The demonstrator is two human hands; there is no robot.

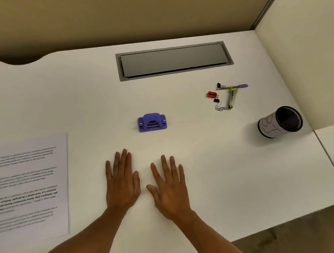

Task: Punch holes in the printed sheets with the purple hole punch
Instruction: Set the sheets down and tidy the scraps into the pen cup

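Note:
The purple hole punch stands on the white desk, a little beyond my fingertips. Printed sheets lie flat at the desk's left, with blocks of black text facing up. My left hand rests palm down on the desk with fingers straight, holding nothing. Beside it, my right hand lies flat in the same way. Both hands are apart from the punch and from the sheets.
A grey cable hatch is set into the desk at the back. To the right lie a purple pen, a small stapler, a red sharpener, binder clips and paper clips. A black mesh cup lies tipped at far right.

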